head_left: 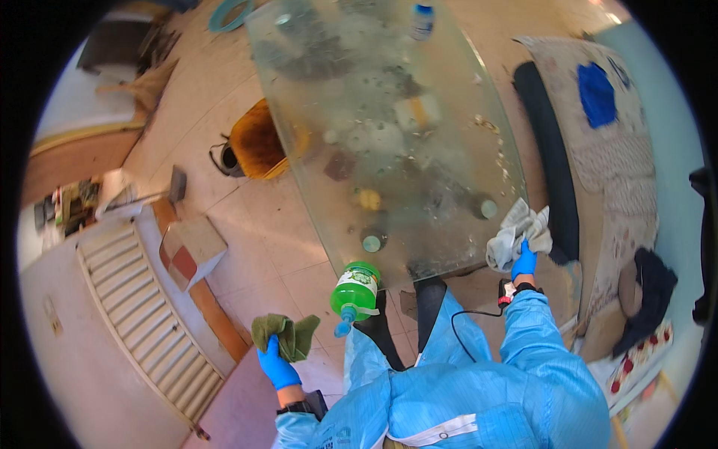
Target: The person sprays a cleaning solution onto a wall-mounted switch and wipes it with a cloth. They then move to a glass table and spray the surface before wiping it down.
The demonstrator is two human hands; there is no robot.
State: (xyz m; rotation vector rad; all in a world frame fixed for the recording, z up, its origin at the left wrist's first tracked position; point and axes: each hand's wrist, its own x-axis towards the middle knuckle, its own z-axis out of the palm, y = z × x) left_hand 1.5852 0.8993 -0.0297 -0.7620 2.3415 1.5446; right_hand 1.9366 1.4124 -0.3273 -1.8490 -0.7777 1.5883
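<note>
My left hand (277, 364), in a blue glove, is closed on a crumpled olive-green cloth (286, 335), held out at the left over the floor. On the right, my right hand (525, 262), also gloved in blue, grips a bunched pale grey cloth (517, 233) beside the corner of the glass table (449, 247). Between them, at the table's near edge, stands a green pump bottle (354, 290) with a blue-green pump and a white label. The frosted tabletop carries scattered bits of debris along its right side.
A blue-capped bottle (422, 22) stands at the table's far end. An orange-brown cushioned stool (258, 140) is left of the table. A bench with a patterned cover (609, 161) and blue cloth (596, 95) lies right. A white radiator (146, 322) and a box (196, 247) are at left.
</note>
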